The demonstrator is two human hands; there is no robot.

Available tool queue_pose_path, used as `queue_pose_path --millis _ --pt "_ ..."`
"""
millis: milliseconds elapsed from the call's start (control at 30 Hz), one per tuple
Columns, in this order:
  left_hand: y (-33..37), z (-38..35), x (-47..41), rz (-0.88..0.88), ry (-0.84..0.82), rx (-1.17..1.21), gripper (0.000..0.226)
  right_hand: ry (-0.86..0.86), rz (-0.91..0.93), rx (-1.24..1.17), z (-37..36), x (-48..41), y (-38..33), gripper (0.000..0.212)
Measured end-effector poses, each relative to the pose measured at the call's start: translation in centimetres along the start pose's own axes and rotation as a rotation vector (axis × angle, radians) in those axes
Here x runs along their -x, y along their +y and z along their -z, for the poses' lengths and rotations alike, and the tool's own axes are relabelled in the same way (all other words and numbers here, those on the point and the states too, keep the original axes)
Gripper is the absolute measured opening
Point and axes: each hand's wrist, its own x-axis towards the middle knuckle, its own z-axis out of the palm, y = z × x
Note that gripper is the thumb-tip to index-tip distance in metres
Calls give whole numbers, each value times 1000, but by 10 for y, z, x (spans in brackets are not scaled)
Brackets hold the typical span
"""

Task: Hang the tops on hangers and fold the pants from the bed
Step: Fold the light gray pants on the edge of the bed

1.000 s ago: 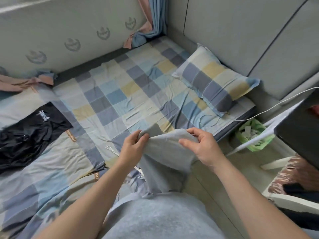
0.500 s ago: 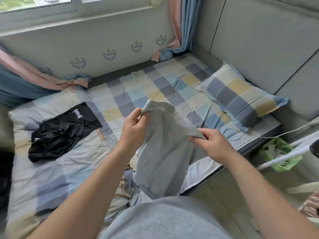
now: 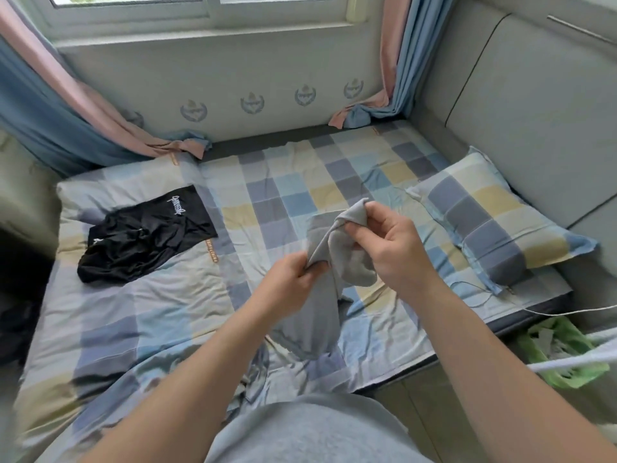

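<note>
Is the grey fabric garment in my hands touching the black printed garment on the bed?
Apart. The head view shows checked bedding between the grey fabric garment and the black printed garment.

Open bedsheet [image 3: 290, 182] lies between black garment [image 3: 143, 242] and pillow [image 3: 494, 228].

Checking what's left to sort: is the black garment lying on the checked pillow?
No, the black garment lies on the bedding at the left, well apart from the checked pillow.
</note>
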Motion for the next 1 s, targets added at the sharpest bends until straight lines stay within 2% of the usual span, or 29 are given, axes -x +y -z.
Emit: queue_pose_path --millis 133,233,333,400,467,600,700,767,833,900,1000 --pt "19 -4 -17 71 158 215 25 -33 -111 -113 33 -10 25 36" --pt "41 -12 -29 133 238 460 19 -201 -283 35 63 -11 53 63" --pt "60 -22 -43 138 270 584 17 -426 -488 43 81 -9 80 55" --pt "68 -29 -52 136 318 629 17 -510 -574 169 88 -6 97 43" --pt "72 -35 -60 151 366 612 15 -450 -562 309 98 -8 110 28" --pt "67 -44 -76 256 424 544 41 -352 -475 254 121 -22 108 19" --pt "62 -59 -82 277 308 516 56 -321 -434 189 136 -35 100 24" --pt "59 -75 -82 307 220 490 76 -277 -383 187 145 -44 94 29" --pt "55 -94 -77 336 126 484 81 -228 -331 175 153 -52 88 29" --pt "56 -110 -72 361 54 371 85 -179 -299 110 159 -58 80 25" --pt "59 -134 -69 439 38 194 117 -143 -274 -35 163 -64 72 23"
